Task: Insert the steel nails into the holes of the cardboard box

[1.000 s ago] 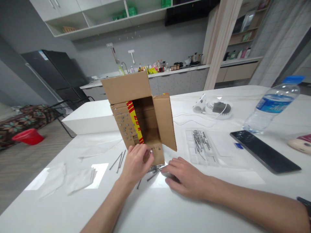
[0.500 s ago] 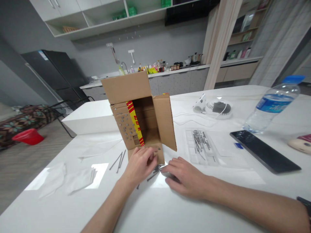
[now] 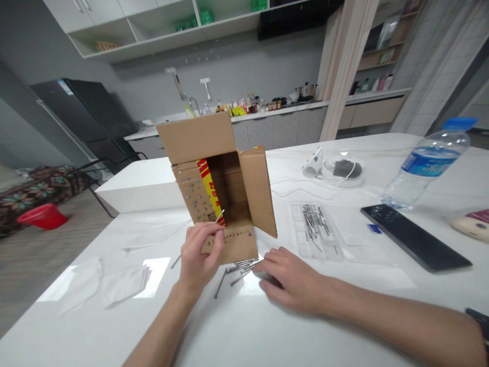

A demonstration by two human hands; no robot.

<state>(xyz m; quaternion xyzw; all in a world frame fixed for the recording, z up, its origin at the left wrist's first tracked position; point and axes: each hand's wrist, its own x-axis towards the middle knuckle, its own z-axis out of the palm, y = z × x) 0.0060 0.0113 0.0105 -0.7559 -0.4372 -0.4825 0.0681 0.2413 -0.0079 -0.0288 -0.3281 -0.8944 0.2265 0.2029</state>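
My left hand (image 3: pixel 201 250) pinches a nail (image 3: pixel 219 216) between thumb and fingers, held slanting up in front of an open cardboard box (image 3: pixel 244 208). Grey nail heads (image 3: pixel 192 197) dot the box's left flap (image 3: pixel 188 179). The bottom flap (image 3: pixel 239 250) lies on the table with a row of small dark holes across it. Below that flap is a small pile of loose nails (image 3: pixel 241 267). Palm down on the table, my right hand (image 3: pixel 284 278) rests beside the pile, thumb apart, its fingertips at the nails' right end.
A clear compartment case (image 3: pixel 317 229) with many nails stands to the right. Beyond it lie a black phone (image 3: pixel 414 237) and a water bottle (image 3: pixel 428 163). White tissues (image 3: pixel 124 283) are on the left. A white box (image 3: pixel 141 183) and a round cabled device (image 3: pixel 344 171) sit farther back.
My left hand has moved up and left from above the nail pile, and a nail now shows in its fingers. The flap's holes have come into view. My right hand has stayed put.
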